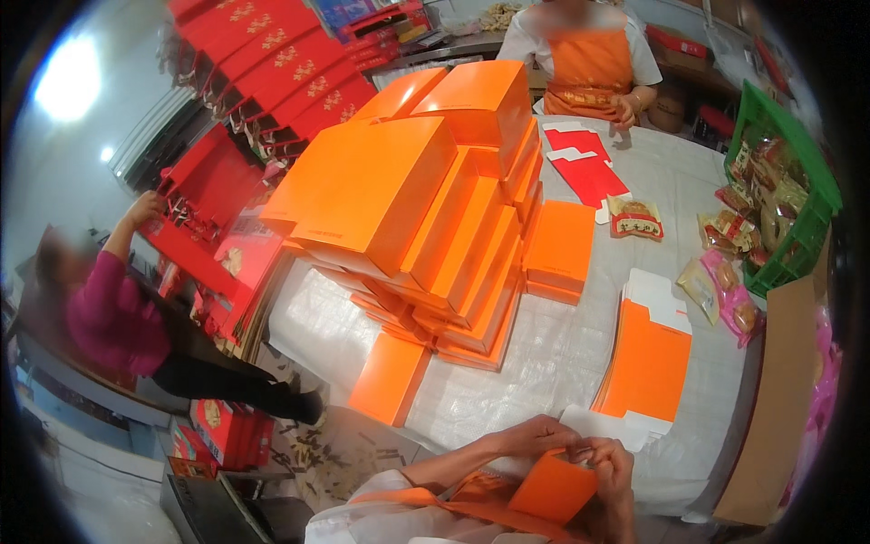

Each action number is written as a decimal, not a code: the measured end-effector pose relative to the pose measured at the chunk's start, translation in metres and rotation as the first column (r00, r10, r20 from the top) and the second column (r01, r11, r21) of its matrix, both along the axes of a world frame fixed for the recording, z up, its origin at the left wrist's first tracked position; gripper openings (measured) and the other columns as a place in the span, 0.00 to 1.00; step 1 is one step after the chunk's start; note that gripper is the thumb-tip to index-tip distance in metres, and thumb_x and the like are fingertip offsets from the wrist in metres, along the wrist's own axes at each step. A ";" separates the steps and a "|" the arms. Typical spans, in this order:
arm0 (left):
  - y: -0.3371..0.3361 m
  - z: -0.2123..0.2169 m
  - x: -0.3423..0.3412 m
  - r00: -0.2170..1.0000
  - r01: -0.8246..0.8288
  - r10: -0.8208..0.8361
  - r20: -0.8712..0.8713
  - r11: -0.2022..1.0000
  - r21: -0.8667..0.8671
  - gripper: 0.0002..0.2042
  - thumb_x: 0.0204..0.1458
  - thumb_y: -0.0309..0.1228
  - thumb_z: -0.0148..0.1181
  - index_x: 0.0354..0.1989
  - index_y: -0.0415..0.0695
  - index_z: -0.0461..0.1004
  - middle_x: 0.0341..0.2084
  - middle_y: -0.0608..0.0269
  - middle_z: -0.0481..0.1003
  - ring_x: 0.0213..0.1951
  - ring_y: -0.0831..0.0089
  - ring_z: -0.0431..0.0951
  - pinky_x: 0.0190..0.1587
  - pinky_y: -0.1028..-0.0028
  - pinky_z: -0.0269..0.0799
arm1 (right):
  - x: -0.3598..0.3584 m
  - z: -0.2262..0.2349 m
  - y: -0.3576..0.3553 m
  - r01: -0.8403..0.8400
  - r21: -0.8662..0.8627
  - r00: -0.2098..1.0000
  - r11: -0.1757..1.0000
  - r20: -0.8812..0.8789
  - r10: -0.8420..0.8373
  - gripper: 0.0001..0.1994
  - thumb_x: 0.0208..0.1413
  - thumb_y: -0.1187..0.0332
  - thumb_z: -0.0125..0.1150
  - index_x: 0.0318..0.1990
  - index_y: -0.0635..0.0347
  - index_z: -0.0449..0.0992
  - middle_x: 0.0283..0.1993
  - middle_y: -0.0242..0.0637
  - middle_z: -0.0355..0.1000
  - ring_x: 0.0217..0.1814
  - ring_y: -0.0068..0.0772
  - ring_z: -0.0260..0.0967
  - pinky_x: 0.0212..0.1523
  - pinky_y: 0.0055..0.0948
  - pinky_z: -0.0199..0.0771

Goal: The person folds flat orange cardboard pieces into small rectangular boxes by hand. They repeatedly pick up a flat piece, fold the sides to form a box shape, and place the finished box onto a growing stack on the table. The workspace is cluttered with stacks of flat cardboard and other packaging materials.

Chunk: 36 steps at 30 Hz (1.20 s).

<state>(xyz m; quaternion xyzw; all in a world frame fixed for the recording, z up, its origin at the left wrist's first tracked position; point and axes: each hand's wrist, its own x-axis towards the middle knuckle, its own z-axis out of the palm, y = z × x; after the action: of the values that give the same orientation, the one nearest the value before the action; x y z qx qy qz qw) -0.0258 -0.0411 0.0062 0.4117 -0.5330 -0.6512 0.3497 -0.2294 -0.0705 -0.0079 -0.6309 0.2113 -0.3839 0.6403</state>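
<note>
Shaping an orange carton at the near edge of the surface

We see the orange carton close before the body, below the flat orange blanks. The left hand pinches its upper edge, as far as we can tell; the right hand curls around its right side, fingers pressed in. We judge the step to be folding: we do well to steady the panel with one hand, press each crease sharp with the other, and avoid bending the card between creases. A pale sheet covers the surface, which carries stacked orange boxes, wrapped pastries and a green crate. Beyond, we note a co-worker in an orange apron and piled red boxes.
</note>
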 end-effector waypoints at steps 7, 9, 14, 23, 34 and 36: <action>0.019 -0.017 -0.008 0.941 -0.282 0.307 0.145 0.944 -0.168 0.11 0.54 0.32 0.46 0.25 0.37 0.68 0.24 0.61 0.66 0.28 0.75 0.65 0.33 0.76 0.62 | 0.003 -0.014 0.021 0.352 -0.017 0.935 0.936 0.051 -0.350 0.09 0.52 0.72 0.39 0.23 0.65 0.62 0.54 0.54 0.56 0.49 0.46 0.65 0.48 0.36 0.65; 0.029 -0.019 -0.010 0.931 -0.297 0.336 0.140 0.924 -0.242 0.09 0.53 0.30 0.48 0.26 0.37 0.68 0.24 0.59 0.65 0.29 0.72 0.65 0.34 0.76 0.63 | 0.009 -0.014 0.028 0.519 -0.186 0.853 0.834 0.063 -0.517 0.09 0.54 0.71 0.40 0.24 0.65 0.63 0.56 0.54 0.54 0.54 0.48 0.60 0.53 0.39 0.60; 0.052 -0.018 -0.008 0.937 -0.290 0.329 0.117 0.921 -0.262 0.06 0.50 0.28 0.52 0.31 0.38 0.69 0.35 0.56 0.66 0.38 0.69 0.67 0.42 0.73 0.63 | 0.005 0.000 0.036 0.386 -0.072 0.913 0.920 -0.115 -0.392 0.07 0.55 0.70 0.43 0.28 0.64 0.62 0.49 0.52 0.60 0.50 0.41 0.61 0.55 0.39 0.57; 0.060 -0.020 -0.031 0.817 -0.574 0.454 -0.356 0.697 -0.430 0.14 0.46 0.26 0.59 0.39 0.36 0.65 0.45 0.54 0.68 0.50 0.68 0.66 0.53 0.71 0.58 | 0.009 0.004 0.037 0.275 0.177 0.928 0.945 0.207 -0.309 0.12 0.45 0.80 0.45 0.38 0.62 0.56 0.39 0.42 0.61 0.43 0.32 0.60 0.50 0.33 0.60; 0.049 0.023 -0.021 0.870 -0.439 0.477 0.126 0.865 -0.243 0.13 0.49 0.26 0.56 0.43 0.38 0.68 0.40 0.58 0.71 0.44 0.74 0.69 0.47 0.76 0.64 | 0.010 0.024 0.027 0.325 0.144 0.945 0.935 -0.087 -0.316 0.08 0.48 0.77 0.49 0.37 0.67 0.64 0.41 0.42 0.64 0.39 0.27 0.61 0.42 0.23 0.64; 0.047 0.024 -0.021 0.871 -0.445 0.475 0.120 0.870 -0.214 0.12 0.49 0.25 0.55 0.42 0.38 0.70 0.40 0.60 0.71 0.42 0.75 0.70 0.45 0.78 0.64 | 0.014 0.029 0.025 0.327 0.248 0.945 0.912 -0.096 -0.312 0.06 0.50 0.77 0.49 0.36 0.67 0.65 0.41 0.42 0.65 0.38 0.26 0.62 0.39 0.21 0.65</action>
<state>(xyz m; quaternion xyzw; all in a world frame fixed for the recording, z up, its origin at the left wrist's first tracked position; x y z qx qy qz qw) -0.0471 0.0062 0.0297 0.5476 -0.5034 -0.4607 0.4843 -0.2158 -0.0453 0.0212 -0.5083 0.3776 -0.4348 0.6403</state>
